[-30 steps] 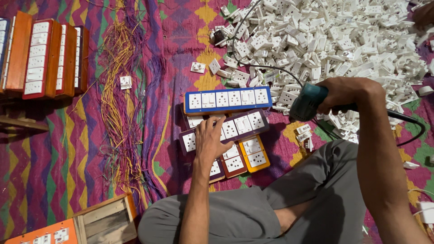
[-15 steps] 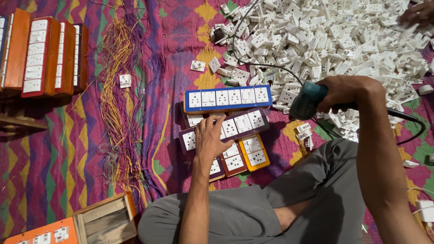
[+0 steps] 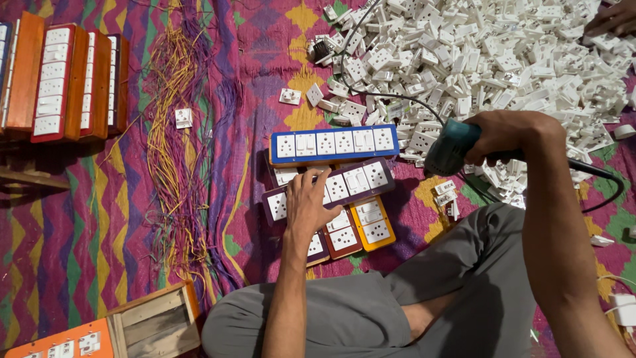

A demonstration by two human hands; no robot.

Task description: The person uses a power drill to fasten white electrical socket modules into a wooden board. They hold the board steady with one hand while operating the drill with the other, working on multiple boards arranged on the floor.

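The person's left hand (image 3: 310,202) lies flat, fingers spread, on a dark purple switchboard panel (image 3: 351,184) that sits on the patterned cloth (image 3: 66,232) just in front of the grey-trousered knees. That panel carries a row of white sockets and switches, partly hidden under the palm. Touching its far edge lies one blue panel (image 3: 333,144) with five white modules in a line. On the near side, two shorter panels poke out from under it: one yellow panel (image 3: 371,222) and one dark red panel (image 3: 342,238), each showing two white modules.

The right hand (image 3: 507,136) is closed around the grip of a teal power screwdriver (image 3: 449,147), held just right of the blue panel, its black cord (image 3: 596,174) trailing off to the right.

Beyond it spreads a large heap of loose white sockets (image 3: 490,59), too many to count; another person's hand (image 3: 613,18) rests at its far right corner. Left of the panels lies one long bundle of yellow and purple wires (image 3: 175,132). At the far left stand several orange and red boards (image 3: 59,83) on edge, and near the bottom left sits one open wooden box (image 3: 154,325).
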